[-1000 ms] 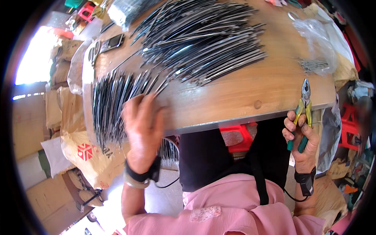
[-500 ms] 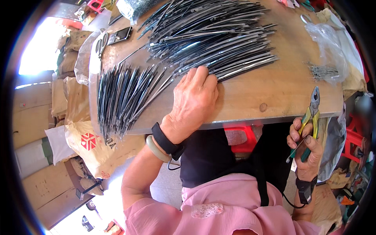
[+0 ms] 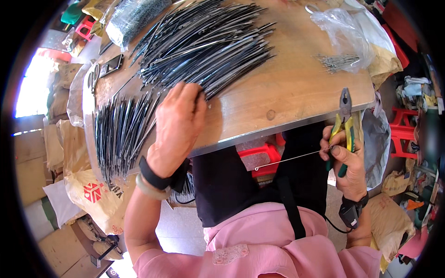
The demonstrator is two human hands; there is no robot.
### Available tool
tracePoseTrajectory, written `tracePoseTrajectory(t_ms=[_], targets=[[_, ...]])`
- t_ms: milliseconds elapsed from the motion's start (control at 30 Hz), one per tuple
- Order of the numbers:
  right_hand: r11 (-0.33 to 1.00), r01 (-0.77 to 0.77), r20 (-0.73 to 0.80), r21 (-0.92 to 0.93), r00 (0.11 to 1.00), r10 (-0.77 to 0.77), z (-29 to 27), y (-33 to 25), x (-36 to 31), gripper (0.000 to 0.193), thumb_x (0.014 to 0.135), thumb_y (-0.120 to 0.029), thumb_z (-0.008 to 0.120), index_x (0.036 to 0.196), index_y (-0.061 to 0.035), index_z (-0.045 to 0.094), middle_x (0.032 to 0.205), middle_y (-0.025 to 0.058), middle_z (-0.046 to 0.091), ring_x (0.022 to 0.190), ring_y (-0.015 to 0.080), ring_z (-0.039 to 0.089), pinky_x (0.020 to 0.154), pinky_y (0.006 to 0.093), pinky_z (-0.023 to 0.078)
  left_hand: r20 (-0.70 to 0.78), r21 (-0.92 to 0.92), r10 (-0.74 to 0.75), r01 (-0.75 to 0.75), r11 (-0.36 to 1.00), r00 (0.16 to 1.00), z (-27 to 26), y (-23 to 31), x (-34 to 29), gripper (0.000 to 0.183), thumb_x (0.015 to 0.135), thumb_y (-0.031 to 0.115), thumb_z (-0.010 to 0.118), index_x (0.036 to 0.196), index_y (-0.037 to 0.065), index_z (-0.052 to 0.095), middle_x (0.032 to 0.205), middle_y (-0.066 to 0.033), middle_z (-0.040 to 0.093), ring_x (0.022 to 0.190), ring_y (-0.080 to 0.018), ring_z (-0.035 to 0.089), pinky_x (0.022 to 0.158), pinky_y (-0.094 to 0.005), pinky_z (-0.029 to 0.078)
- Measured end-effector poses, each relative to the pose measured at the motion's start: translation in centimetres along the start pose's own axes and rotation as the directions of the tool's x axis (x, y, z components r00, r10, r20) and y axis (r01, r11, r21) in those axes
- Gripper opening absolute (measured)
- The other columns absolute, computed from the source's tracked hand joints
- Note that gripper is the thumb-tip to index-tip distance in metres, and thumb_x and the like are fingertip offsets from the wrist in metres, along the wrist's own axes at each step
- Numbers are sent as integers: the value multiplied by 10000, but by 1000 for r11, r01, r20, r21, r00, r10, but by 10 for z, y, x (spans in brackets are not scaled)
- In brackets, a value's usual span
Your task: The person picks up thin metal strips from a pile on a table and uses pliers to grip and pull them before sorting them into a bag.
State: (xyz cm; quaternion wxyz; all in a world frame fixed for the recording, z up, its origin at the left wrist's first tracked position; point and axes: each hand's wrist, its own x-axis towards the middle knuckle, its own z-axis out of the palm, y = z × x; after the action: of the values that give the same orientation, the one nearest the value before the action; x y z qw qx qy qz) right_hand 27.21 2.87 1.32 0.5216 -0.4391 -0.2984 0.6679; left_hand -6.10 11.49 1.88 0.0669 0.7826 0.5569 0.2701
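My right hand (image 3: pixel 348 164), beyond the table's near edge, is closed round combination pliers (image 3: pixel 346 118) with yellow and green handles, jaws pointing up. Its fingers also hold a thin metal wire (image 3: pixel 293 158) with a small loop at its free left end. My left hand (image 3: pixel 178 123) rests at the near left end of a large pile of thin dark strips (image 3: pixel 204 46). Its fingers are curled together against the strips, and the fingertips are hidden. Just left of this hand lies a second bundle of dark strips (image 3: pixel 123 134).
On the wooden table (image 3: pixel 296 88), scissors (image 3: pixel 93 76) and a black phone (image 3: pixel 111 66) lie at the left. A bag of small dark pieces (image 3: pixel 134 21) sits at the far left. Thin wires (image 3: pixel 338 62) lie by a clear bag (image 3: pixel 345 30) at the right. A red stool (image 3: pixel 262 157) shows below.
The whole view has shifted, with the table appearing further left. In my right hand the wire has swung from pointing down to pointing left. My left hand stays curled at the pile's end.
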Motion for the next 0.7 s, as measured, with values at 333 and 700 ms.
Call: tracePoseTrajectory(t_ms=[333, 700], targets=[[942, 95, -33, -323, 993, -112, -19, -34, 2, 237, 763, -170, 761, 852, 16, 643, 1056, 124, 570, 850, 163, 552, 753, 279, 445, 711, -690, -342, 514, -510, 614, -21, 82, -82, 314, 844, 19, 676, 1134, -4, 557, 784, -119, 621, 506, -211, 572, 394, -277, 418], [517, 393, 262, -761, 914, -309, -15, -67, -11, 204, 804, -85, 739, 943, 17, 630, 1164, 154, 531, 955, 189, 541, 899, 328, 438, 779, -599, -157, 645, -474, 607, 13, 93, -91, 177, 882, -31, 654, 1054, -69, 645, 843, -193, 701, 549, -160, 608, 483, -241, 465]])
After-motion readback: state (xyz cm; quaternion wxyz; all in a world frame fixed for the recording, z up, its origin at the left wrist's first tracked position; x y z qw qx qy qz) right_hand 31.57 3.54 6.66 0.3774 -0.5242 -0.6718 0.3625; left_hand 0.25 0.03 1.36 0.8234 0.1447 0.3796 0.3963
